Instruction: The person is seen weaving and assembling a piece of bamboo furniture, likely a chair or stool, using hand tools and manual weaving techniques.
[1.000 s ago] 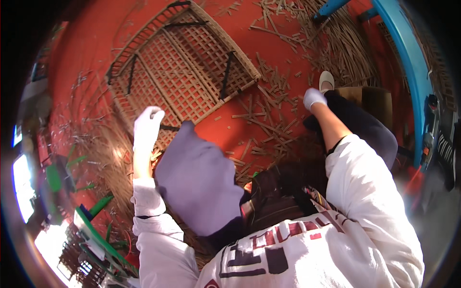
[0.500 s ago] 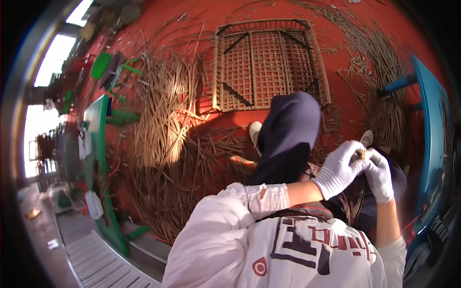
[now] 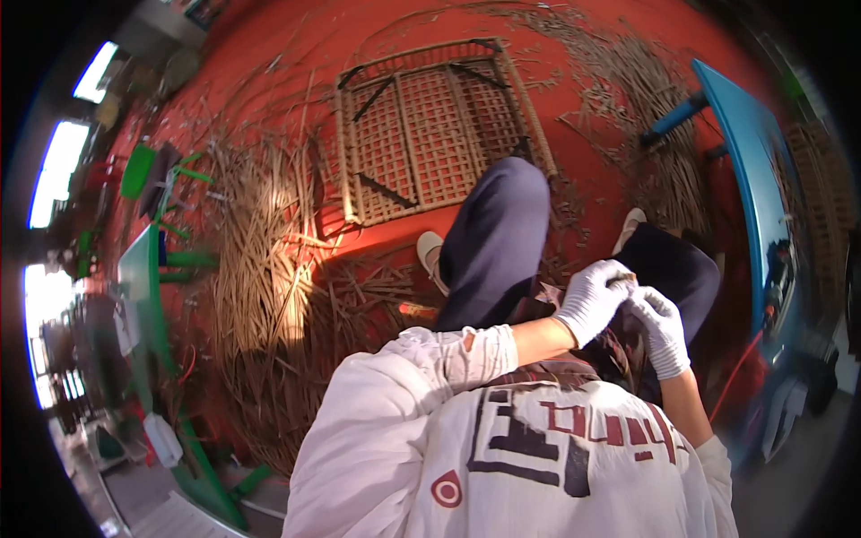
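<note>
My left hand [image 3: 592,300] and right hand [image 3: 659,327], both gloved, fingertips pinching one small tan piece [image 3: 625,281] between them above my lap, its long axis too hidden to tell, woven lattice panel [image 3: 430,130] flat on the red floor [image 3: 556,54] ahead, cane strips [image 3: 260,269] heaped toward the floor's left edge

Both gloved hands, left hand [image 3: 594,300] and right hand [image 3: 662,329], meet above lap.

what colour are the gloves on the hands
White, on both the left hand and the right hand; shows best in the head view.

white knit gloves, white long-sleeved printed shirt, dark navy trousers, pale shoes
</note>
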Available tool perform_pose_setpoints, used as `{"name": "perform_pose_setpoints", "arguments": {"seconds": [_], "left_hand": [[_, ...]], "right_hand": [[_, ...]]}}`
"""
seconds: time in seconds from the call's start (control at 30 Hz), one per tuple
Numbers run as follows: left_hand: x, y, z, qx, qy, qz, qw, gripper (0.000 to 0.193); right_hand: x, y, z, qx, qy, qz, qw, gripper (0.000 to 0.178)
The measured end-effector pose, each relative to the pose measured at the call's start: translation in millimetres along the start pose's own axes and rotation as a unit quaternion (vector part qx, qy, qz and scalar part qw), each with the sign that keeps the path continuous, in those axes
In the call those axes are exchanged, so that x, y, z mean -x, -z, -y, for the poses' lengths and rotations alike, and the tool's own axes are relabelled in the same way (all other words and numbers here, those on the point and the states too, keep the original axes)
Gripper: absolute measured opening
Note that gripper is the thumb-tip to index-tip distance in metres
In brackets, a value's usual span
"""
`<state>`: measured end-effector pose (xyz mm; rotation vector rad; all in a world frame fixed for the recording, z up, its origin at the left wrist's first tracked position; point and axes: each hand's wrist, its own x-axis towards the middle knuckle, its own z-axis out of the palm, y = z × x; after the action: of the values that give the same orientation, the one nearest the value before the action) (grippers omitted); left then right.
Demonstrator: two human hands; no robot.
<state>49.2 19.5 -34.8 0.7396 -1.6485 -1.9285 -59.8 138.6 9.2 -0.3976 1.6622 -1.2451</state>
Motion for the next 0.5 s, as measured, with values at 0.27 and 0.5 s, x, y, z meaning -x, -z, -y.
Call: {"name": "perform_pose_setpoints", "arguments": {"seconds": [0.27,0.5], "left_hand": [[-16,-13,-10,0.181,0.198,0.003,0.964,0.012],[13,-32,15,0.075,0.312,0.058,0.945,0.016]], "right_hand": [[25,46,-10,0.208,0.171,-0.097,0.958,0.012],[51,164,-30,0.237,0.236,-0.362,0.870,0.011]]}}
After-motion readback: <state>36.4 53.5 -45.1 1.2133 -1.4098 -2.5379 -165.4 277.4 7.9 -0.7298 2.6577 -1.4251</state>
